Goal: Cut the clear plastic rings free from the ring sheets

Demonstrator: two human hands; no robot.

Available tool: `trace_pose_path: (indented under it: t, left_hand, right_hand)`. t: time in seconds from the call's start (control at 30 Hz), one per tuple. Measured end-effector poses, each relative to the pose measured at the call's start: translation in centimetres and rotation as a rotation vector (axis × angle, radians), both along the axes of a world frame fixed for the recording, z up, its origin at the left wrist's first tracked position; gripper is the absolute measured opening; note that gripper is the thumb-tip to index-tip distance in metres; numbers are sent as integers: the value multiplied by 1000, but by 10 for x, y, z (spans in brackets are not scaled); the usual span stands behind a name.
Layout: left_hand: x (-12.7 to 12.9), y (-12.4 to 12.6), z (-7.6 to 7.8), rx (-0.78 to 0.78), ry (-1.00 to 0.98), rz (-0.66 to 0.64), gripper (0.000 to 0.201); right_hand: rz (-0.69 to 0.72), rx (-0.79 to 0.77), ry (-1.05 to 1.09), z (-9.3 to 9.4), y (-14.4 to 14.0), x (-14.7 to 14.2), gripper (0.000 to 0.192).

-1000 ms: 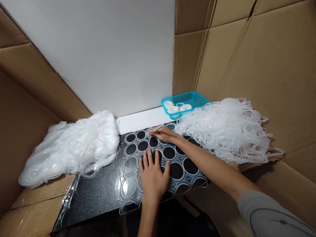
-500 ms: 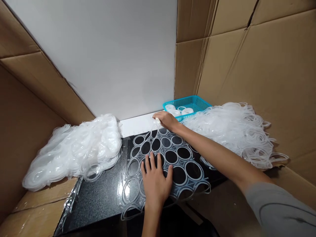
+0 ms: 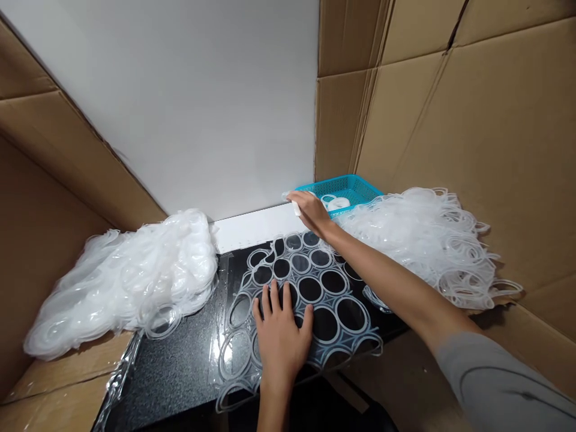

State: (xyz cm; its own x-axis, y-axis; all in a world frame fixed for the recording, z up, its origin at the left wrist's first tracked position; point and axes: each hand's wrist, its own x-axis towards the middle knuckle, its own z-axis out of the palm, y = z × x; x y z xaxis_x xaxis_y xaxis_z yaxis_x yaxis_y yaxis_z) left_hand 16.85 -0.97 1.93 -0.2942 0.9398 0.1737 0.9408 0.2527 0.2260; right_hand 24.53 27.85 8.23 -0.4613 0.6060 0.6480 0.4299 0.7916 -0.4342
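Note:
My left hand (image 3: pixel 279 336) lies flat, fingers spread, on a clear plastic sheet (image 3: pixel 333 327) punched with round holes, which rests on a black speckled board (image 3: pixel 175 360). My right hand (image 3: pixel 309 210) reaches to the rim of a turquoise basket (image 3: pixel 355 185) at the back and pinches a small white plastic piece (image 3: pixel 296 207). The basket holds several white rings (image 3: pixel 338 203).
A heap of clear plastic sheets (image 3: pixel 130 276) lies at the left, and a heap of punched-out plastic webs (image 3: pixel 427 240) at the right. Brown cardboard walls (image 3: pixel 450 108) close in the sides; a white wall (image 3: pixel 202 102) stands behind.
My right hand rose from the far end of the sheet up to the basket rim, with a small white piece in its fingers. The left hand stayed pressed on the sheet.

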Motion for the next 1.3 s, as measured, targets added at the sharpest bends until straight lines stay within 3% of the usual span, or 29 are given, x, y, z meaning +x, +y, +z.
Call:
trace_pose_path:
  t: [0.13, 0.27, 0.43, 0.5, 0.57, 0.73, 0.93, 1.13, 1.23, 1.3]
  left_hand:
    - [-2, 0, -2, 24, -34, -19, 64]
    - [-2, -5, 0, 110, -157, -41, 55]
    - [-32, 8, 27, 388, -397, 21, 44]
    - [-59, 28, 41, 348, -287, 52, 39]
    - [-87, 54, 49, 130, -153, 141, 36]
    - [-126, 104, 43, -31, -72, 179, 30]
    - [-134, 111, 32, -58, 11, 156, 23]
    - [-155, 104, 56, 43, 55, 250, 33]
    - [-135, 103, 61, 74, 33, 117, 34]
    - [-105, 103, 54, 63, 1, -15, 36]
  right_hand:
    - [150, -120, 14, 4, 1, 3, 29]
    - [362, -253, -32, -15, -19, 15, 21]
    - [349, -419, -48, -48, -40, 30, 15]
    - [325, -480, -7, -58, -42, 32, 16]
    - [287, -548, 70, -64, -42, 31, 17]
    - [289, -618, 110, -68, -43, 29, 20]
    - [307, -618, 80, -64, -44, 32, 17]
    - [339, -499, 54, -63, -46, 33, 16]
    - [335, -462, 69, -65, -46, 32, 16]
    - [325, -466, 89, -67, -46, 31, 16]
